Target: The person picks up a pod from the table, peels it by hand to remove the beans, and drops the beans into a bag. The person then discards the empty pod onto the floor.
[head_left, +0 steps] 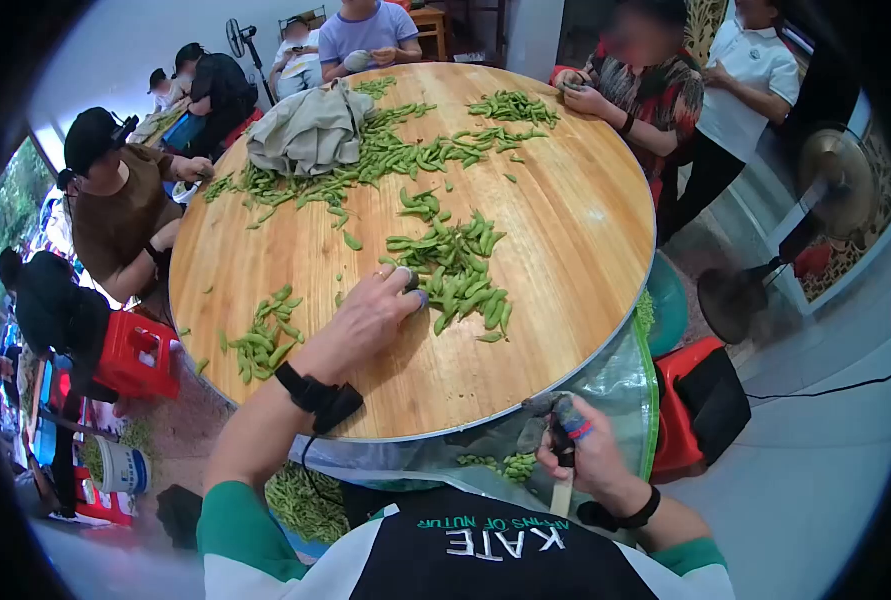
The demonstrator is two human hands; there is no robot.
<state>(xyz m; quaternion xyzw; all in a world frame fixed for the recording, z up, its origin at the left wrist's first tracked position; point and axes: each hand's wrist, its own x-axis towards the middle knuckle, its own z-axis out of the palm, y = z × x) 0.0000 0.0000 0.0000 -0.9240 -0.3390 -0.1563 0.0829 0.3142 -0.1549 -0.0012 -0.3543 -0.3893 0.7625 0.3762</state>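
My left hand reaches over the round table to the near pile of green soybean pods. Its fingers are curled down at the pile's left edge, with dark covers on some fingertips; what they pinch, if anything, is hidden. Beyond the table's near edge, my right hand is closed round a black-handled tool with a pale flat strip pointing down. Coloured wrapping covers its thumb. Below it, a few pods lie on a clear plastic sheet. A smaller pod pile lies left of my left forearm.
On the round wooden table, a grey cloth rests among more pods. Several people sit around it. A red stool and a fan stand at right. A red stool and white bucket are at left.
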